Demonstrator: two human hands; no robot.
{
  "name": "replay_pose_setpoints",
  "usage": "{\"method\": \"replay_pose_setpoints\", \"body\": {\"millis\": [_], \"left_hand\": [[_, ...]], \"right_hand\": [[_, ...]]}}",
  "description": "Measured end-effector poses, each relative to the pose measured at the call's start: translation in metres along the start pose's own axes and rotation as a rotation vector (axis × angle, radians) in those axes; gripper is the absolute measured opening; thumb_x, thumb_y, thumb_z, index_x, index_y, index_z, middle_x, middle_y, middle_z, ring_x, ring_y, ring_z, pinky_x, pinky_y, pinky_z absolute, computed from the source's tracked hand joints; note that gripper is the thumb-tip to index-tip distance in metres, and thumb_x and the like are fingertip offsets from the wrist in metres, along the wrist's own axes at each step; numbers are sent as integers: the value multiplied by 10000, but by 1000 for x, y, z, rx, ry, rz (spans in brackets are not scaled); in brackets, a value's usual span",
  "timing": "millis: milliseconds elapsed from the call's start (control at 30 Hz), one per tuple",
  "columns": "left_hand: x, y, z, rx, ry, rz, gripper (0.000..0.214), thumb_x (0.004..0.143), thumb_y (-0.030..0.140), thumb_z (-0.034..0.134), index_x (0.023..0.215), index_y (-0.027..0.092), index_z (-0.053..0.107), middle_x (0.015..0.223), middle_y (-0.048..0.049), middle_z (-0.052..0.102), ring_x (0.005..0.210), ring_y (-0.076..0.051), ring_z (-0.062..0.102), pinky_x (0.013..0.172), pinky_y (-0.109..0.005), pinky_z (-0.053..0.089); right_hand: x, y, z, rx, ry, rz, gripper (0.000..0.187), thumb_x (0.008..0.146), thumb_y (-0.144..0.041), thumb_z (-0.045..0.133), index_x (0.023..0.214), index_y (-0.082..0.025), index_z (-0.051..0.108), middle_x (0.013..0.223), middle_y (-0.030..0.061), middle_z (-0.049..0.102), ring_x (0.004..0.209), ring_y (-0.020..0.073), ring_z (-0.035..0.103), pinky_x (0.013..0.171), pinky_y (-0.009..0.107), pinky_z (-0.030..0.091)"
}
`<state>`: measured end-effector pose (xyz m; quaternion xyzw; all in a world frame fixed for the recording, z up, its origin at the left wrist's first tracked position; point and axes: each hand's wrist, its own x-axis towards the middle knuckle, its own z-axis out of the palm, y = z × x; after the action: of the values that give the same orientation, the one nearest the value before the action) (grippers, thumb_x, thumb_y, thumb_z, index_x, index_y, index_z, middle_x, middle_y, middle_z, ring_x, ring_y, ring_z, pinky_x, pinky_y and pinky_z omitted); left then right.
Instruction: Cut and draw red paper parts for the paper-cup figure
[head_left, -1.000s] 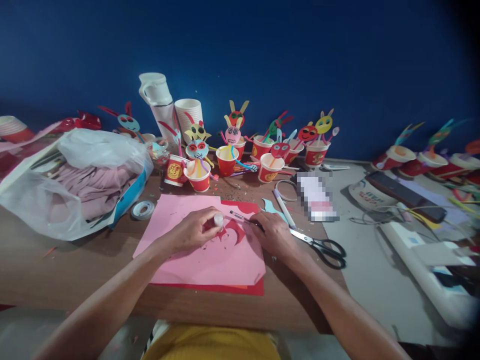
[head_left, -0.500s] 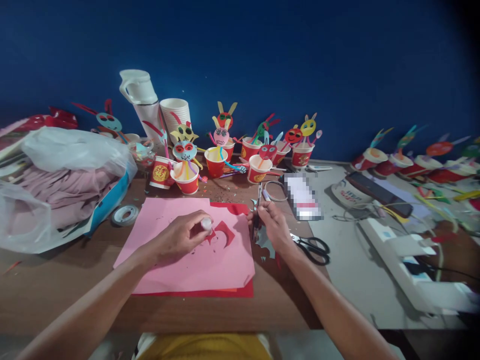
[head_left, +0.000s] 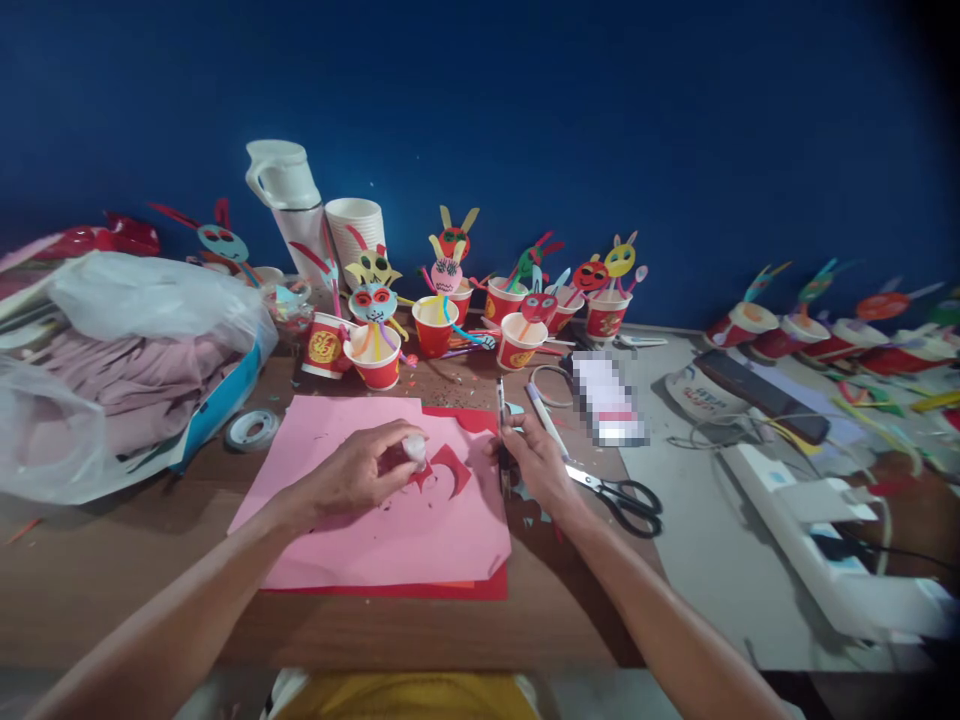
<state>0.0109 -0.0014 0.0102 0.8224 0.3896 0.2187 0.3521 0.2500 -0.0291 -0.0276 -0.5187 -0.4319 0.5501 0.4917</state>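
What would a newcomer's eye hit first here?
Likely the red paper cups topped with colourful paper faces, before the dark-blue wall. Next, the pink paper sheet lying in front: over it the left hand holds a whitish cylinder; by the sheet's right edge, the right hand holds a slim pen-like tool.

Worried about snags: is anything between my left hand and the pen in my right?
Past the whitish object in the left hand, nothing upright shows before the pen in the right hand; red paper pieces lie on the pink sheet between.
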Motion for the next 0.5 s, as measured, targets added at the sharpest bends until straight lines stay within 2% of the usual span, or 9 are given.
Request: {"method": "replay_pose_setpoints", "body": {"millis": [167, 300, 333, 433, 500], "left_hand": [[1, -6, -3, 53, 25, -22, 358, 776, 304, 548, 1111, 175, 554, 1037, -63, 629, 887, -174, 595, 780, -269, 481], [-5, 6, -27, 162, 65, 25, 439, 741, 272, 569, 1164, 167, 525, 945, -44, 633, 768, -152, 598, 739, -264, 485], [-10, 12, -34, 171, 119, 63, 440, 740, 262, 570, 1169, 174, 519, 938, -40, 625, 761, -150, 593, 739, -267, 482], [-35, 37, -44, 108, 451, 129, 241, 791, 229, 513, 1021, 222, 583, 929, -25, 607, 778, -155, 575, 741, -275, 462], [-52, 52, -35, -14, 522, 128, 152, 815, 183, 490, 902, 238, 601, 834, -13, 609, 761, -154, 569, 695, -266, 453]], "right_hand": [[-3, -5, 3, 47, -15, 17, 222, 810, -421, 564, 826, -219, 472, 647, -32, 644, 569, 122, 605, 573, 245, 468], [-7, -9, 4, 148, -64, 70, 247, 801, -443, 570, 852, -225, 465, 649, -36, 640, 557, 122, 596, 492, 213, 435], [-8, -10, 4, 154, -86, 72, 248, 810, -448, 561, 861, -224, 468, 647, -35, 637, 547, 118, 588, 471, 202, 416], [-17, -11, 7, 138, -199, 21, 215, 859, -419, 521, 893, -207, 502, 623, -29, 617, 507, 88, 533, 467, 182, 370], [-25, -10, 11, 133, -306, -19, 206, 889, -399, 496, 916, -197, 528, 606, -30, 592, 487, 71, 485, 473, 180, 339]]}}
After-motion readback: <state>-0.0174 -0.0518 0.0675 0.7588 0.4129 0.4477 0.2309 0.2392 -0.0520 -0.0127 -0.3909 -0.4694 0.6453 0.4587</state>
